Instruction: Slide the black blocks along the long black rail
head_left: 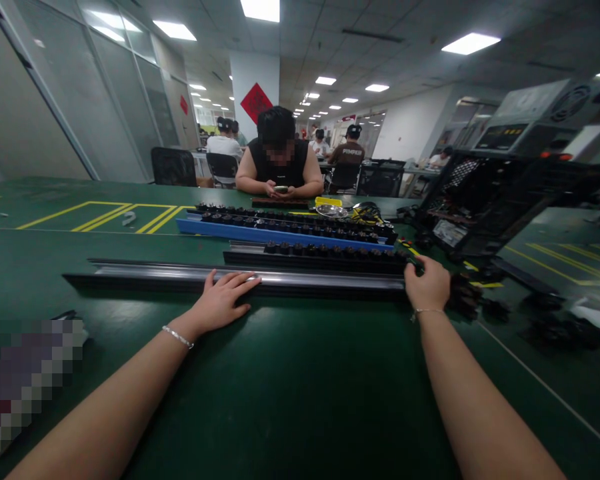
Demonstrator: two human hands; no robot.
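A long black rail with a shiny metal channel lies across the green table in front of me. My left hand rests on its near side around the middle, fingers stretched out over the channel. At the rail's right end, my right hand is closed, its thumb and fingers pinching a small black part. The part's exact shape is mostly hidden by the fingers. Just behind lies a shorter black rail carrying a row of black wheels. Farther back, a blue rail holds a similar row.
Loose black wheel parts lie right of my right hand. An open computer case with a unit on top stands at the right. Cables and a yellow tray sit farther back. Across the table sits a person holding a phone.
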